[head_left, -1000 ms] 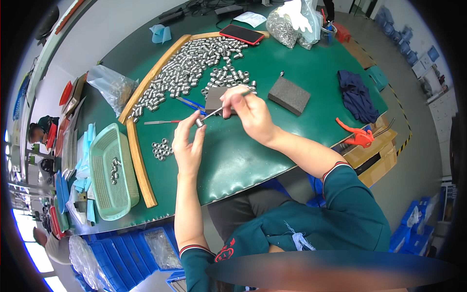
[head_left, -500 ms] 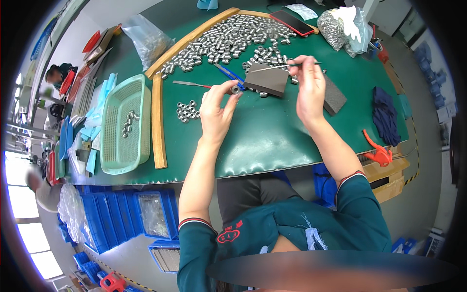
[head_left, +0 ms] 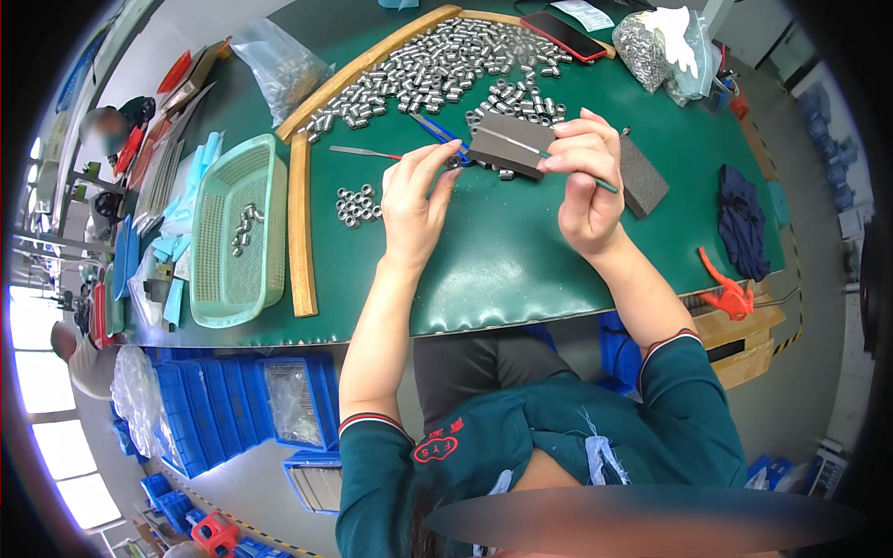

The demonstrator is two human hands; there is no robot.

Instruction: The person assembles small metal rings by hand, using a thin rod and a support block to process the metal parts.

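Observation:
My left hand (head_left: 416, 205) is closed, pinching a small metal sleeve (head_left: 453, 163) between thumb and fingertips. My right hand (head_left: 592, 191) grips a thin needle file (head_left: 606, 185) by its green handle, the slim shaft slanting up and left over a dark grey block (head_left: 502, 149). File tip and sleeve are apart. Beside the left hand lie a cluster of short metal sleeves (head_left: 358, 205) and a flat file with a red handle (head_left: 358, 151). A blue-handled tool (head_left: 437, 133) lies partly behind the left fingers and the block.
A large heap of metal sleeves (head_left: 419, 70) lies inside wooden strips (head_left: 302, 232). Further left stands a green basket (head_left: 270, 288) with a few sleeves. A second grey block (head_left: 642, 177), a dark cloth (head_left: 739, 223), a red-edged phone (head_left: 563, 35) and filled plastic bags (head_left: 279, 70) surround the work spot.
My right hand has turned and the file has swung, its handle end dropping from upper right to lower right. The left hand keeps the sleeve in nearly the same place.

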